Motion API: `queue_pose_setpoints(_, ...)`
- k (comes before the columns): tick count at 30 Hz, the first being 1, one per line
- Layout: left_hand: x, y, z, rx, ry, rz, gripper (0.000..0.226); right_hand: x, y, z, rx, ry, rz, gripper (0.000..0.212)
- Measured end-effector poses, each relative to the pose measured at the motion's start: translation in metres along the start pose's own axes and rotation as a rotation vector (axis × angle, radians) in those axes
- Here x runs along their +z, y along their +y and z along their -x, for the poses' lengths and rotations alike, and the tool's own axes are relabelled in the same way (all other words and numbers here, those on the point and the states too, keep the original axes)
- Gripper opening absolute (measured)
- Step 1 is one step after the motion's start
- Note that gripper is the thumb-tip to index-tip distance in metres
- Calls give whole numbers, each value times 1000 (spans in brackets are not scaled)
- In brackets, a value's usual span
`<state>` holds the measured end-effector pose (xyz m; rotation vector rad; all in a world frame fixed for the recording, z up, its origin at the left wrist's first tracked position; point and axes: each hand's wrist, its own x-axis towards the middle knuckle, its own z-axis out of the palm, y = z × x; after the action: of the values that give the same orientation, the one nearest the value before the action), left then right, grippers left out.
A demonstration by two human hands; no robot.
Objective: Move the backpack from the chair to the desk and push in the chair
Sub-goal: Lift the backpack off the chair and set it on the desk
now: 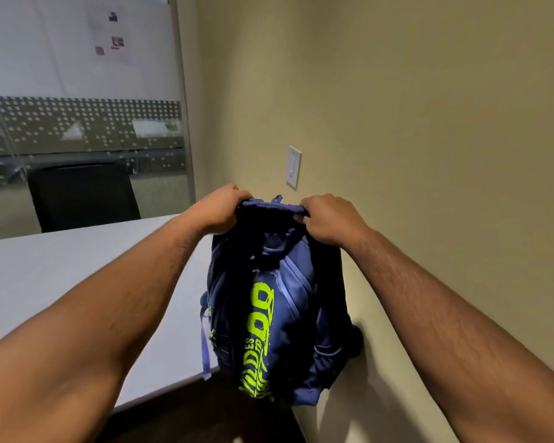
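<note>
A dark blue backpack with lime-green lettering hangs upright in the air at the desk's near right corner, close to the wall. My left hand is shut on the left side of its top edge. Gripping the right side of the same top edge is my right hand. The bag's bottom overhangs the edge of the white desk, and a blue strap dangles beside that edge. The chair that the backpack came from is out of view.
A black chair stands at the far side of the desk, in front of a glass partition with a dotted band. The beige wall runs close on the right and carries a white switch plate. Dark floor shows below the desk edge.
</note>
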<state>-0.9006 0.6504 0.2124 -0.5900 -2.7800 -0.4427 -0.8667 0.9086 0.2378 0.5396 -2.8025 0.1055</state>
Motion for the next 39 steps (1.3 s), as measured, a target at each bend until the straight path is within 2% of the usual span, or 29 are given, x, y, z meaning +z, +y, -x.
queue_pose_setpoints(10,-14,-23,-120,-80,225,-97,30,-6,36,-113,-10,121,-53,30)
queue_pose_setpoints(18,-8,-46,-192,-35,309,-140,32,14,49,-165,76,194,-125,25)
queue_pose_setpoints(23,12,-56,-234,27,293,-134,33,41,56,-187,203,170,-228,23)
queue_pose_setpoints(30,63,-60,-271,84,219,-267,32,95,74,-191,358,90,-299,27)
queue_pose_setpoints(35,105,-67,-281,52,36,-182,31,130,86,-183,396,-62,-259,34)
queue_pose_setpoints(39,117,-80,-282,54,-16,-103,50,142,80,-183,379,-3,-208,35)
